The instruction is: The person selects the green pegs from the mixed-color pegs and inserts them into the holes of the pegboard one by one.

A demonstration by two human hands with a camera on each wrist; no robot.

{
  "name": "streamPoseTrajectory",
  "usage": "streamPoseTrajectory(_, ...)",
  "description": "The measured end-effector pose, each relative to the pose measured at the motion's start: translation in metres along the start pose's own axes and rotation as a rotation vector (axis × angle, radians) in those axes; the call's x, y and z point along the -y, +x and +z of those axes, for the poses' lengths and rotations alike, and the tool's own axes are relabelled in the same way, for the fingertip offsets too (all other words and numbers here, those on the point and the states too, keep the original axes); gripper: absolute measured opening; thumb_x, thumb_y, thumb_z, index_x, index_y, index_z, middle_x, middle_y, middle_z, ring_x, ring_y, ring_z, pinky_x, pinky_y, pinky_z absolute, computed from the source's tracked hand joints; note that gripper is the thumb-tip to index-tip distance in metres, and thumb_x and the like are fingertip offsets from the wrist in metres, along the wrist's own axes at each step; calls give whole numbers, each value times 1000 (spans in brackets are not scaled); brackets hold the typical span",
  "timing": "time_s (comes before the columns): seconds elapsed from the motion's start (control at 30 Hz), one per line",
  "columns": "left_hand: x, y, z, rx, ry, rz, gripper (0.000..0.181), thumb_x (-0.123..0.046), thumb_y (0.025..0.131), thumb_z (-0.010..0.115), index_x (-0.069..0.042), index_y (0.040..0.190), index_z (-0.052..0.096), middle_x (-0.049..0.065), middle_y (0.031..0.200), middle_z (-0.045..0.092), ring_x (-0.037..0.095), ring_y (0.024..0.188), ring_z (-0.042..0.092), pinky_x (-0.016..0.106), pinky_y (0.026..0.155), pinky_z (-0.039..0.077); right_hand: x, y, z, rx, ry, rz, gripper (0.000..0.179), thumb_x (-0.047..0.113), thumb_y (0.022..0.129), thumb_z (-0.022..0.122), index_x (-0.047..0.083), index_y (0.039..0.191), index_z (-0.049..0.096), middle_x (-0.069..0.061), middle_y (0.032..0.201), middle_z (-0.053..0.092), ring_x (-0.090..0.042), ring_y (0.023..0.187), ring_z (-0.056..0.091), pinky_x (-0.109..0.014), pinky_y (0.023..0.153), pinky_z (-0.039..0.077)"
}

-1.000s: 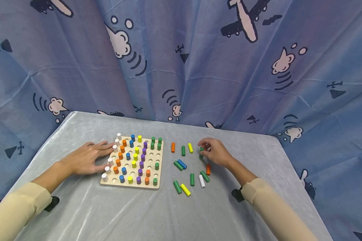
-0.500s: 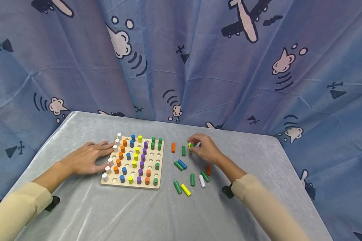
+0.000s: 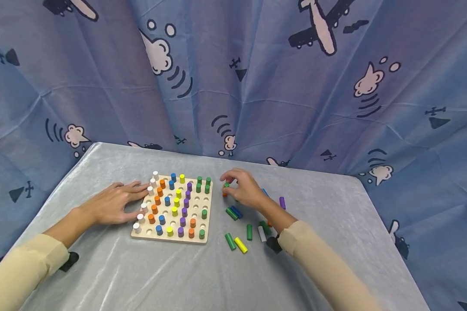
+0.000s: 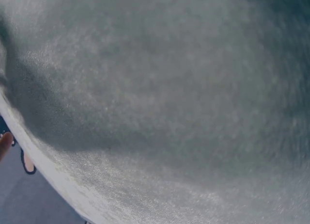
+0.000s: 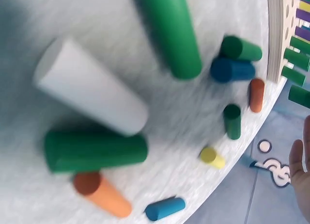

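Note:
A wooden pegboard (image 3: 167, 239) with rows of coloured pegs lies left of centre. My left hand (image 3: 113, 203) rests at its left edge, fingers spread beside the white pegs (image 3: 144, 207). Beyond the board's right side, my right hand (image 3: 244, 189) pinches a green peg (image 3: 226, 185) between thumb and fingers. That green peg (image 5: 300, 96) also shows at the right border of the right wrist view. Just behind it in the head view is an orange peg (image 3: 224, 193) lying on the cloth. Only a fingertip (image 4: 5, 144) of the left hand appears in the left wrist view.
Loose pegs lie right of the board: a white peg (image 3: 261, 234), a yellow peg (image 3: 241, 245), a blue peg (image 3: 237, 211), a purple peg (image 3: 282, 203) and several green ones. A patterned curtain (image 3: 233, 86) hangs behind the grey table cover (image 3: 171, 276).
My right hand has moved left toward the board, carrying the green peg past the yellow one to the orange one. The left hand stays at the board's edge.

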State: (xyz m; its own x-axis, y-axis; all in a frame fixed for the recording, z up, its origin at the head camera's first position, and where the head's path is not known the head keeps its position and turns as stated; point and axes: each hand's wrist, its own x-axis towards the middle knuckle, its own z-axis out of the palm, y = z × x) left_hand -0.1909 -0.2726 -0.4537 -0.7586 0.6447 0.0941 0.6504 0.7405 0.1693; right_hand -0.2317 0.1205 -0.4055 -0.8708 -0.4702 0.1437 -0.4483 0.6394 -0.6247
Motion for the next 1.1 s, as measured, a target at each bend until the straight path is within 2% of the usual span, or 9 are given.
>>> streamPoseTrajectory(0.17,0,1,-1,0,-7,3,60,-43,93,63,-4,140,57,9,152,46,39,137,43,59,100,40,7,6,9,-20,20,-33,25,-2,85,75,0,110,71,-10,102,66,-26,98,62,-45,83,50)
streamPoseTrajectory(0.47,-1,2,-2,18,-3,-8,61,-45,94,61,-5,141,57,8,153,45,39,138,42,59,100,39,17,14,25,-34,76,-14,26,1,84,78,0,110,71,-8,104,67,-22,97,62,-46,85,52)
streamPoseTrajectory(0.6,-1,1,-2,11,-3,-3,61,-44,94,62,-5,140,57,8,153,46,39,138,43,59,100,39,20,17,32,-33,95,-25,27,0,84,77,-1,110,70,-11,103,67,-26,99,62,-48,91,50)
streamPoseTrajectory(0.7,-1,1,-2,10,-4,-3,61,-44,94,62,-5,140,57,9,152,46,40,138,43,59,100,39,22,18,37,-38,109,-37,26,0,84,77,-1,110,70,-11,100,67,-28,98,61,-49,91,49)
streamPoseTrajectory(1.1,-1,0,-1,19,-14,-18,61,-45,94,61,-6,141,56,9,153,44,39,138,42,60,101,39,24,17,56,-82,59,-12,24,4,84,79,5,106,71,-4,95,66,-25,97,61,-40,89,49)
